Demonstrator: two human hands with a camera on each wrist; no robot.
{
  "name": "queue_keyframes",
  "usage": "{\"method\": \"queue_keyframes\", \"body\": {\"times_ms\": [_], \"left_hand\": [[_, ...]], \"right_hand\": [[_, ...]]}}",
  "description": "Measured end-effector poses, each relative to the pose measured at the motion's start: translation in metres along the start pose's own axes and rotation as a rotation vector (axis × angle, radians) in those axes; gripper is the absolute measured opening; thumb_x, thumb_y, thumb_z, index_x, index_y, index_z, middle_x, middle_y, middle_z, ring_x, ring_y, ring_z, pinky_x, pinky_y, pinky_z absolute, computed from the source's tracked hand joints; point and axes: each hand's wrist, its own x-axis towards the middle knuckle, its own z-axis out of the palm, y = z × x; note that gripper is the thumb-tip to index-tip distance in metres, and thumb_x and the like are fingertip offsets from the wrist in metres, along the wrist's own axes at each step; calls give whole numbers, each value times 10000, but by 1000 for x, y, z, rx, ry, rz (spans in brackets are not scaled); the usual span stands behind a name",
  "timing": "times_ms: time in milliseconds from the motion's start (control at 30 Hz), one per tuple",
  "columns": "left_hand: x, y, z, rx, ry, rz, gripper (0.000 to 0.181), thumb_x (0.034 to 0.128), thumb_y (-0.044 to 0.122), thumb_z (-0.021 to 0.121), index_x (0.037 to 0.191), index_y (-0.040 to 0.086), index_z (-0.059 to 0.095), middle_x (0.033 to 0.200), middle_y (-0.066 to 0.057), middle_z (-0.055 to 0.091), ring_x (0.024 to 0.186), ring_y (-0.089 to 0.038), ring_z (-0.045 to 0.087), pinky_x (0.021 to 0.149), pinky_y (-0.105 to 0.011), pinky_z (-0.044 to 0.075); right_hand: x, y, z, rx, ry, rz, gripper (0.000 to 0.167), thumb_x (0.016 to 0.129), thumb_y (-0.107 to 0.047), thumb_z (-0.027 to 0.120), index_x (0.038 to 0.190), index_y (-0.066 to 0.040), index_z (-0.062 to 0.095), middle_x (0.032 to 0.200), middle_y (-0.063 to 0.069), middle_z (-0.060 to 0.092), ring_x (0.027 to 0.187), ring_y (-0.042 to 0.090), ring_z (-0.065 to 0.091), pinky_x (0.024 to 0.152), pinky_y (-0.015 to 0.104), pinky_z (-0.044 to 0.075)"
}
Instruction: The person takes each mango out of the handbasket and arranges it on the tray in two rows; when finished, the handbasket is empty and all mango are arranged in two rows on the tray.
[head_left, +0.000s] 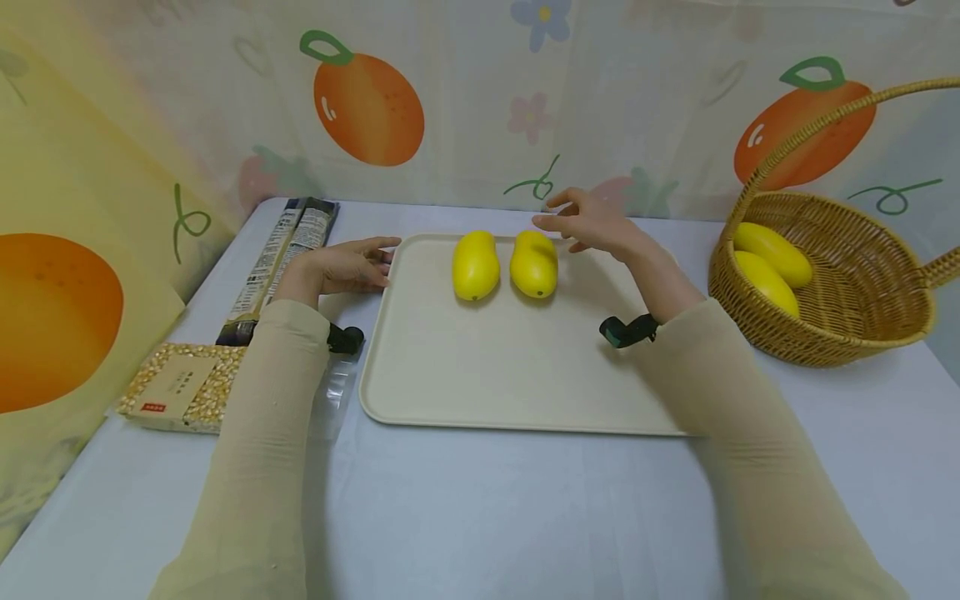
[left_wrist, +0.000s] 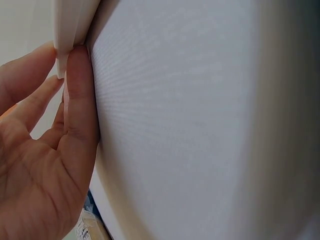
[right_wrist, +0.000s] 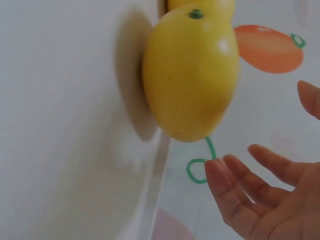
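2 yellow fruits (head_left: pixel 476 267) on tray (head_left: pixel 525 367): rolling risk

We note the pair side by side, apart, near the far edge. The left hand (head_left: pixel 341 267) pinches the left rim between its fingertips. The right hand (head_left: pixel 595 227), loosely open and empty, hangs just beside the right fruit (head_left: pixel 534 267). 2 more fruits (head_left: pixel 780 252) sit in the right-side basket (head_left: pixel 817 348). Our concern: raising that rim would tilt the tray and roll the pair rightward; a careless right-hand sweep could knock 1 off.

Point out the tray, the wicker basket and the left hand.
Tray (head_left: pixel 487 375), head view: bare front surface.
Wicker basket (head_left: pixel 765 322), head view: outer front wall.
Left hand (head_left: pixel 343 267), head view: middle of the hand.
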Motion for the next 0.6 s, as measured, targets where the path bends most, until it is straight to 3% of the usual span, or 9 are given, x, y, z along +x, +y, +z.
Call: {"method": "queue_keyframes", "body": {"times_ms": [300, 467, 600], "left_hand": [[-2, 1, 0, -5, -5, 0, 869, 938, -16, 596, 1602, 230, 92, 1514, -107, 205, 1214, -189, 343, 864, -156, 491], [-1, 0, 0, -5, 2, -6, 875, 937, -13, 600, 1602, 241, 92, 1508, -97, 208, 1210, -189, 340, 862, -153, 485], [0, 0, 0, -9, 7, -9, 876, 935, -25, 594, 1601, 237, 90, 1504, -97, 213, 1205, -194, 344, 854, -155, 491]], "right_hand": [[-25, -12, -16, 19, 87, -103, 685, 947, -496, 573, 1500, -154, 356, 1496, 136, 451, 1271, 298, 507, 1045, 468, 491], [-39, -15, -28, 17, 156, -162, 648, 950, -481, 577, 1476, -145, 400, 1465, 132, 482, 1164, 226, 544, 927, 305, 552], [-52, -15, -38, 29, 200, -194, 616, 955, -455, 580, 1467, -152, 421, 1465, 130, 479, 1127, 186, 549, 826, 177, 533]]}}
